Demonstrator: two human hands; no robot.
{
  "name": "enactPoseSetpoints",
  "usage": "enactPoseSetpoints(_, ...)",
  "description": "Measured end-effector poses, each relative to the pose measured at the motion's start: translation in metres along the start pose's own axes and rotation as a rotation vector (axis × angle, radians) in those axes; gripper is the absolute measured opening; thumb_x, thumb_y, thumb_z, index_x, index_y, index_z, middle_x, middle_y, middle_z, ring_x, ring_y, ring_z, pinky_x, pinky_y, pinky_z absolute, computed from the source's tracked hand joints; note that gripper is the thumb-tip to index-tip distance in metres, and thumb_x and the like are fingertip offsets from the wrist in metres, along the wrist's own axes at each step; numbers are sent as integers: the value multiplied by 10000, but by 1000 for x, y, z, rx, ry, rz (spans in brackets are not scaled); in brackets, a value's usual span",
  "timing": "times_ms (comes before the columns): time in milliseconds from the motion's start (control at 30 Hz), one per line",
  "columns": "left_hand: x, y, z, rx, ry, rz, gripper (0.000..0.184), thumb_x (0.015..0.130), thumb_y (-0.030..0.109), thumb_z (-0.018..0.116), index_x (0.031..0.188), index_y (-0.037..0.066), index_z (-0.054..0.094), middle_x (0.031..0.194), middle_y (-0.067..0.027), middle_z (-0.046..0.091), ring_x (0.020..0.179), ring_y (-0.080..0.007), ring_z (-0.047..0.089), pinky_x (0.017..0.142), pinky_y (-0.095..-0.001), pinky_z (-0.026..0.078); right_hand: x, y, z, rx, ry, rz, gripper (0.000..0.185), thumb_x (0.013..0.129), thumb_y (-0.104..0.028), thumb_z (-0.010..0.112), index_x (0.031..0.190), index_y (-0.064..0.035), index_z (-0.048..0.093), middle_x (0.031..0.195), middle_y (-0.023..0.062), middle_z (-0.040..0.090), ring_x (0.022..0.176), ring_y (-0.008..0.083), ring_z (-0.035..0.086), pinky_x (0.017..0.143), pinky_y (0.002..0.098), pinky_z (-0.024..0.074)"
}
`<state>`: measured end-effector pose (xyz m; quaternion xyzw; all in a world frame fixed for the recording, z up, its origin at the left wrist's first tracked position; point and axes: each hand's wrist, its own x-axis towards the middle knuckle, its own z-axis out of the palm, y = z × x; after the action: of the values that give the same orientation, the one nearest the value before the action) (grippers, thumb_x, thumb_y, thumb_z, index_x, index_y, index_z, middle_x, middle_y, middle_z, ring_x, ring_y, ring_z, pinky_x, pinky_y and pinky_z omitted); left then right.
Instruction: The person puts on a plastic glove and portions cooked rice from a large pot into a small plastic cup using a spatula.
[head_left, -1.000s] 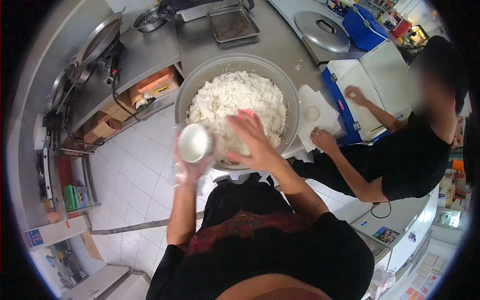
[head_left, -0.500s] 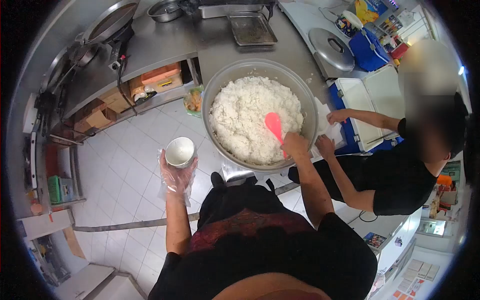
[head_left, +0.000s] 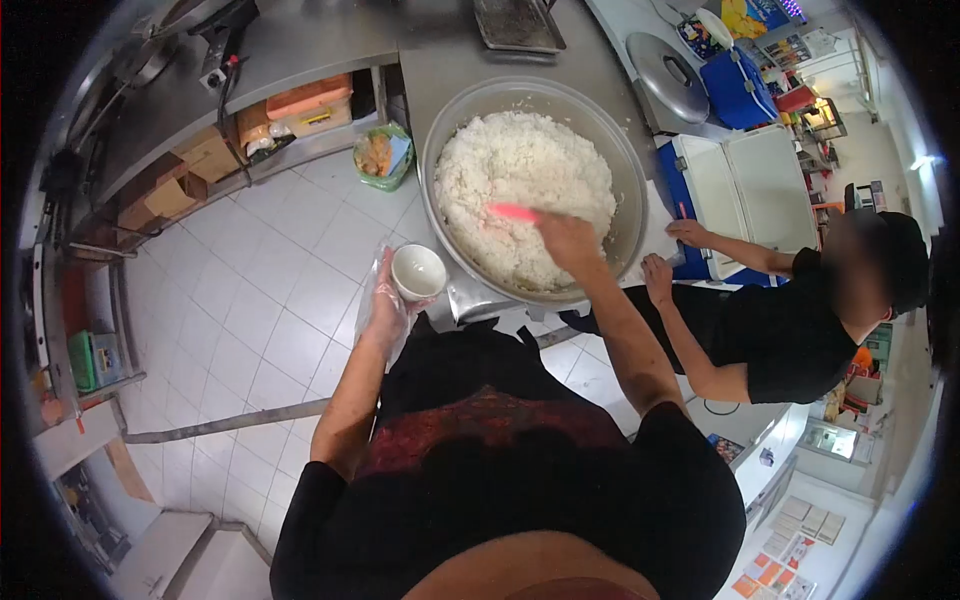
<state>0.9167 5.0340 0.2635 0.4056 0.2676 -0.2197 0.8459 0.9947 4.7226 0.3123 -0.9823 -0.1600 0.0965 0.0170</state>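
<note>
A wide metal pot (head_left: 632, 215) full of white cooked rice (head_left: 525, 165) stands before me on the steel counter. Over the rice, my right hand (head_left: 570, 243) is closed round the handle of a red rice paddle (head_left: 513, 212), whose blade touches the rice. My left hand (head_left: 388, 295), in a clear plastic glove, grips a white bowl (head_left: 419, 272) beside the pot's lower left rim. The bowl's opening faces up, and no rice shows inside.
At right a co-worker in black (head_left: 780, 320) has both hands near an open blue-and-white cooler (head_left: 715, 200). A large lid (head_left: 668, 85) and a metal tray (head_left: 518, 25) lie beyond the pot. A green bag of food scraps (head_left: 383, 157) sits left of it.
My left hand has brought the bowl right and up, closer to the pot. The paddle has moved left and into the rice, its blade now pointing left.
</note>
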Motion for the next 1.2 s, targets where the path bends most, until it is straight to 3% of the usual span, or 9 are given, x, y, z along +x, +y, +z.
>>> enactPoseSetpoints(133, 15, -19, -1, -42, -64, -95, 663, 937, 662, 351, 1304, 129, 496, 1205, -83, 606, 1047, -257, 630, 743, -446, 557, -30, -10, 22, -79, 100, -265, 289, 937, -167, 485, 1180, -128, 635, 827, 134, 692, 761, 307, 691, 650, 432, 536)
enactPoseSetpoints(267, 20, -16, 6, -4, -83, -102, 681, 920, 688, 366, 1298, 139, 510, 1214, -70, 601, 1113, -236, 582, 860, -464, 458, -31, -11, -55, -186, -51, 50, 254, 922, -221, 531, 1055, -46, 658, 805, 148, 683, 775, 339, 691, 620, 422, 551)
enactPoseSetpoints(400, 26, -6, 9, 112, -77, 0, 675, 926, 679, 363, 1265, 122, 539, 1192, -60, 611, 1073, -203, 584, 868, -420, 446, -44, -6, 2, 49, -40, 294, 330, 906, -323, 582, 883, -9, 682, 758, 231, 663, 769, 425, 660, 737, 485, 536)
enactPoseSetpoints(633, 18, 5, 36, 95, 85, 9, 633, 950, 631, 373, 1284, 115, 524, 1220, -64, 594, 1132, -189, 546, 891, -403, 458, -3, -25, 33, 512, -150, 234, 420, 867, -360, 631, 737, 36, 690, 656, 204, 632, 616, 299, 638, 600, 407, 484)
enactPoseSetpoints(833, 2, 40, 33, -23, 193, 343, 535, 1012, 459, 366, 1414, 110, 423, 1386, -103, 483, 1289, -273, 451, 1053, -455, 383, 8, 14, 39, 881, -203, 130, 330, 848, -306, 669, 724, -3, 717, 644, 88, 653, 617, 125, 558, 567, 289, 425)
enactPoseSetpoints(967, 52, 38, 33, 1060, 125, 896, 488, 1012, 391, 388, 1397, 100, 459, 1400, -146, 473, 1293, -355, 437, 1086, -452, 337, -5, 45, -26, 916, -159, 113, 323, 849, -322, 664, 734, -27, 733, 690, 111, 682, 657, 157, 612, 621, 311, 454)
enactPoseSetpoints(1067, 98, 19, 98, 1116, 16, 987, 526, 1002, 434, 385, 1343, 51, 509, 1321, -141, 548, 1211, -328, 519, 1041, -458, 378, -5, 47, -91, 732, -64, 98, 297, 829, -303, 670, 751, -24, 732, 719, 134, 688, 670, 177, 645, 632, 333, 480)
enactPoseSetpoints(1133, 60, 18, 179, 240, -196, 60, 587, 983, 521, 349, 1310, 68, 527, 1224, -123, 609, 1087, -267, 598, 902, -425, 485, -4, 47, -117, 405, 58, 50, 269, 811, -276, 671, 761, -16, 720, 737, 148, 688, 688, 205, 664, 636, 355, 498)
enactPoseSetpoints(1200, 80, -4, 194, 24, -376, -35, 639, 966, 578, 327, 1314, 74, 508, 1197, -124, 618, 1028, -266, 623, 836, -415, 525, 3, 35, -128, -114, 224, -40, 248, 791, -252, 663, 769, -8, 700, 754, 170, 686, 712, 264, 690, 651, 392, 520)
